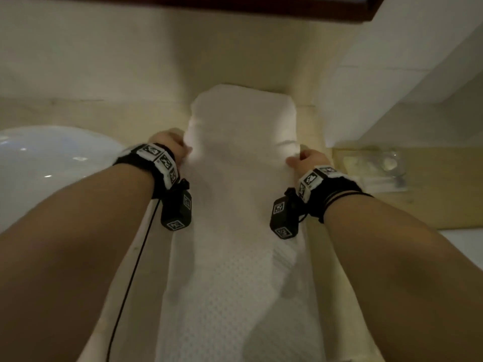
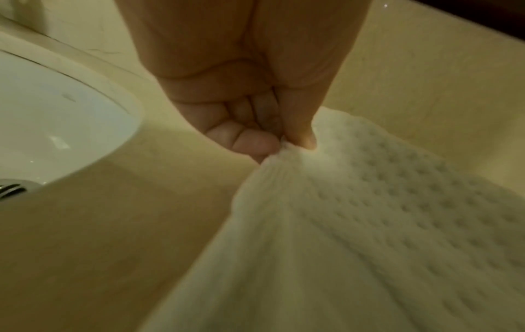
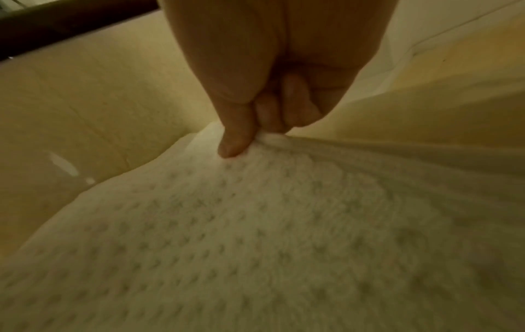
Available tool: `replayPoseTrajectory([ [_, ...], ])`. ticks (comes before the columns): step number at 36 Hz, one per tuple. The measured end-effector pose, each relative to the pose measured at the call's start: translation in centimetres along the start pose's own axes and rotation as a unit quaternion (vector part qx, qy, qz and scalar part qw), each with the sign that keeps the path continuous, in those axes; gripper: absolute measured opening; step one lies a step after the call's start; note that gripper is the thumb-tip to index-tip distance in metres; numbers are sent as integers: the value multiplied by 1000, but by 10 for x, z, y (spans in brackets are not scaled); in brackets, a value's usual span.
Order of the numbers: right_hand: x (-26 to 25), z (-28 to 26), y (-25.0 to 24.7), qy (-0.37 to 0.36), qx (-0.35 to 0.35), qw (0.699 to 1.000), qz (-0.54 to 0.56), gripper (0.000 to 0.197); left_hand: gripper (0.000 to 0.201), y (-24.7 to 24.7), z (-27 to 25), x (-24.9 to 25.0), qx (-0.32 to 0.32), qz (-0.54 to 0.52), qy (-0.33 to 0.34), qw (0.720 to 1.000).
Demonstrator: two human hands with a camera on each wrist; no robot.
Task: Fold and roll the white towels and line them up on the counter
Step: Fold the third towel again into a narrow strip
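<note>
A long white waffle-weave towel [image 1: 240, 194] lies stretched lengthwise on the beige counter [image 1: 316, 257], running from the near edge toward the back wall. My left hand [image 1: 172, 146] pinches its left edge between thumb and curled fingers [image 2: 255, 143]; the towel [image 2: 369, 224] bunches at the pinch. My right hand [image 1: 304, 159] pinches the right edge about level with the left one, thumb on top of the towel [image 3: 255, 224] and fingers [image 3: 235, 139] curled under. Both edges are lifted a little off the counter.
A white sink basin [image 1: 49, 163] is set in the counter on the left, its rim [image 2: 125, 98] close to my left hand. A clear tray [image 1: 376, 168] with small items stands at the right. A white wall block [image 1: 392, 74] rises at the back right.
</note>
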State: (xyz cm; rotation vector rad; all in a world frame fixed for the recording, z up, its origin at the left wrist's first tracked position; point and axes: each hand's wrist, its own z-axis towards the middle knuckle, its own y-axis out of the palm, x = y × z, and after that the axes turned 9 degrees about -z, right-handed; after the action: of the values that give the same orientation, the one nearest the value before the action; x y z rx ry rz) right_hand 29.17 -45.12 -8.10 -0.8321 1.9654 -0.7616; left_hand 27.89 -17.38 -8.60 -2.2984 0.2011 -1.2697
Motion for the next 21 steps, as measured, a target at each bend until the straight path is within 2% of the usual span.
replayPoseTrajectory([
  [2, -14, 18, -5, -12, 15, 1000, 18, 41, 9, -3, 8, 13, 22, -34, 11, 999],
  [5, -33, 40, -10, -42, 23, 998, 44, 33, 29, -9, 15, 28, 79, -87, 14, 993],
  [7, -38, 46, -10, -63, 22, 998, 9, 32, 35, -9, 12, 29, 79, -54, 13, 995],
  [9, -36, 45, -6, -70, 11, 997, -9, 29, 41, -8, 7, 21, 71, 23, -1, 997],
  [11, -29, 38, 0, -73, 4, 997, -3, 23, 43, -6, -1, 8, 71, 62, -10, 996],
  [12, -27, 31, 3, -77, -5, 997, 11, 26, 44, -4, -6, 1, 70, 72, -14, 995],
  [15, -18, 9, 5, -85, -10, 994, 62, 60, 48, 0, -29, -16, 78, 91, -32, 992],
  [16, -15, 0, 4, -82, 2, 995, 57, 65, 48, 0, -38, -20, 76, 93, -35, 992],
  [18, -5, -18, 0, -69, 19, 997, 11, 62, 43, 2, -56, -27, 67, 103, -36, 992],
  [21, 15, -53, -2, -56, 8, 997, -60, 49, 40, 5, -91, -35, 32, 119, -38, 992],
])
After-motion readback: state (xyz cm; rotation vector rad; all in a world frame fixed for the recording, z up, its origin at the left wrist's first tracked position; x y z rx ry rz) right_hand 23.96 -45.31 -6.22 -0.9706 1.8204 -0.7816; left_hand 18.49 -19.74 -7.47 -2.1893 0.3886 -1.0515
